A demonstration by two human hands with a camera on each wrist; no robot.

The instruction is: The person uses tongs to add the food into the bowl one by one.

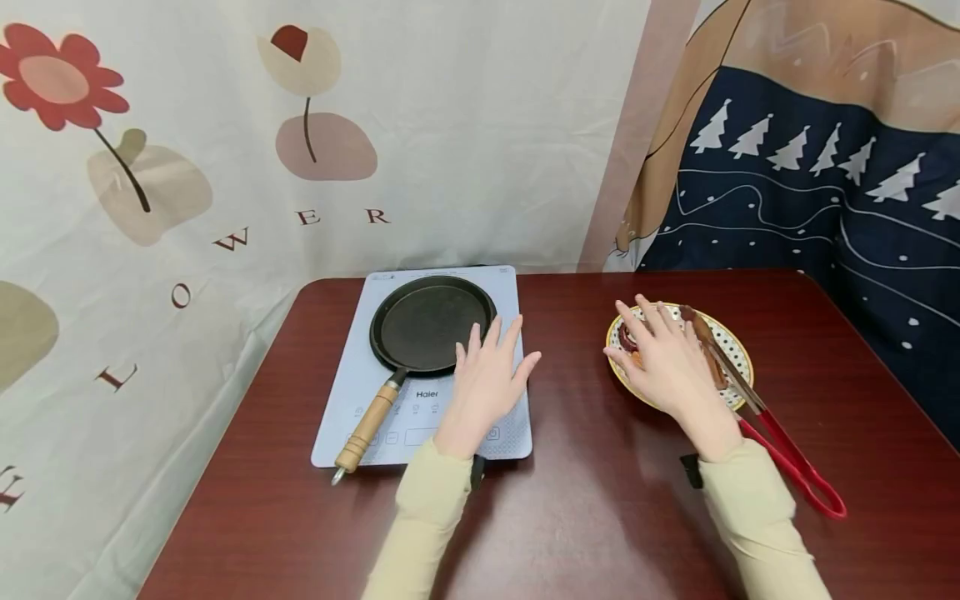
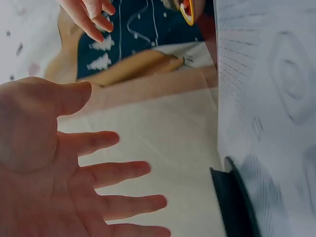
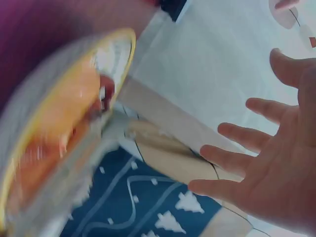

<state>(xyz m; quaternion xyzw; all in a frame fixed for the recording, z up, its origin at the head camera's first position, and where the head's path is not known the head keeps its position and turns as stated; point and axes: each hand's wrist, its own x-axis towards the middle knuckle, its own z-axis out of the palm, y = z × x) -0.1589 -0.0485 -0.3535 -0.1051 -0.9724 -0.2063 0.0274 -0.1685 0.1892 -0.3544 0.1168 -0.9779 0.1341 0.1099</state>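
My left hand is held over the right side of the white induction cooker, fingers spread and straight, holding nothing. A black frying pan with a wooden handle sits on the cooker, its rim partly behind my left fingertips. My right hand, fingers spread, hovers above a yellow-rimmed dotted plate and hides part of it. Reddish and orange food lies on the plate. Red-handled tongs rest with their tips on the plate. In the left wrist view my left palm faces the camera, bare.
The dark red wooden table carries everything. A light curtain with flower prints hangs behind and to the left. At the back right hangs a navy cloth with white trees, close to the table's edge.
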